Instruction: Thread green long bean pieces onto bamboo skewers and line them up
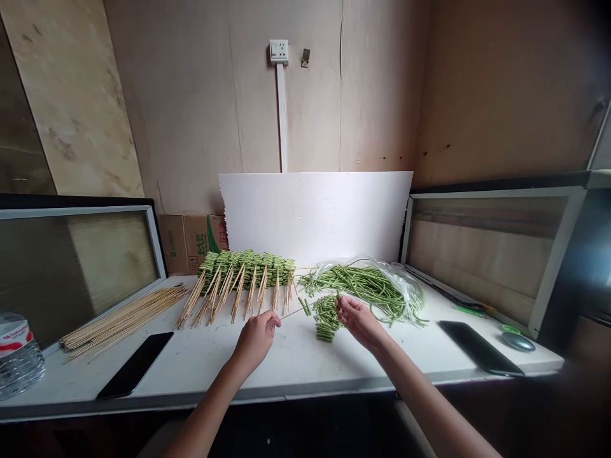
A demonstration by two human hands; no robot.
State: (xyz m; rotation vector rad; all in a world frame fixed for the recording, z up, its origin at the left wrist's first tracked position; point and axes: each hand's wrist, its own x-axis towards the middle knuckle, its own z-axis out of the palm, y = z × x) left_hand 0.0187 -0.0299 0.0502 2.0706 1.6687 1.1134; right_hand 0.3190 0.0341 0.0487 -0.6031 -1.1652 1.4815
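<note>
My left hand (256, 335) pinches the end of a thin bamboo skewer (290, 313) that points right. A few short green bean pieces (304, 306) are threaded near its far end. My right hand (359, 319) is closed on a cut bean piece (338, 295) between thumb and fingers, apart from the skewer. Just left of that hand lies a heap of cut bean pieces (325, 332). Behind my left hand, bean skewers (251, 262) are stacked in rows with their sticks fanned toward me. Long uncut beans (367, 283) lie in a clear plastic bag (411, 289) behind my right hand.
Bare bamboo skewers (126, 318) lie at left, near a black phone (136, 366) and a water bottle (19, 356). At right are a dark flat device (480, 348) and a mouse-like object (518, 341). A white board (317, 213) and cardboard box (191, 242) stand behind.
</note>
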